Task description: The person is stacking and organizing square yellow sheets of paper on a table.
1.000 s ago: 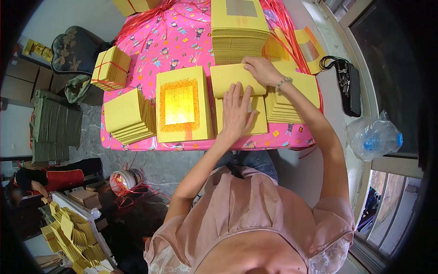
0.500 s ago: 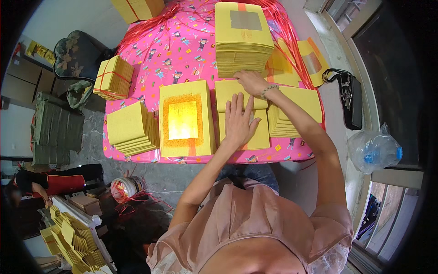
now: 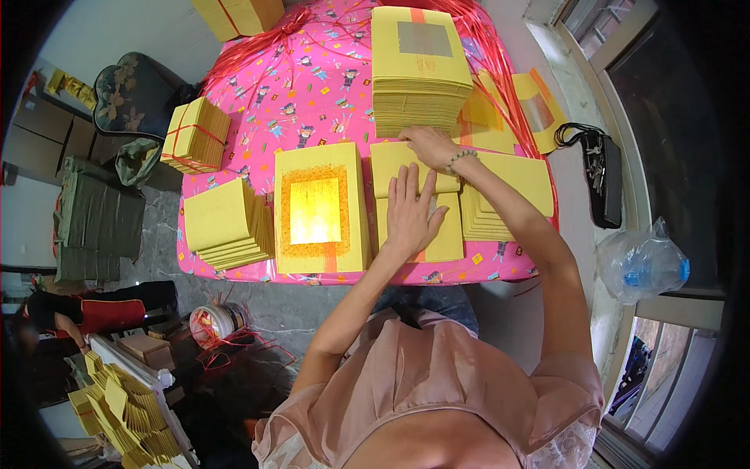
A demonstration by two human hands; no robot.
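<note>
My left hand (image 3: 412,209) lies flat, fingers stretched, on a folded yellow paper sheet (image 3: 391,162) in front of me. Beneath it shows the lower part of the yellow paper (image 3: 447,244), with an orange stripe partly hidden by my wrist. At the fold's far edge rests my right hand (image 3: 432,147), a beaded bracelet on its wrist and its fingers extended over the paper. Close behind stands a tall stack of yellow paper (image 3: 418,102). Left of my hands sits a stack topped with a gold foil square (image 3: 316,207). Fanned folded sheets (image 3: 508,184) lie to the right.
The table wears a pink patterned cloth (image 3: 312,102). More folded sheets (image 3: 223,215), a tied bundle (image 3: 195,137) and red plastic strings (image 3: 273,35) lie on it. A black bag (image 3: 600,184) and a plastic bag (image 3: 644,266) sit at the right. Another person (image 3: 94,309) is at lower left.
Both hands keep nearly the same place on the folded paper. The whole view has shifted slightly; nothing was picked up or put down.
</note>
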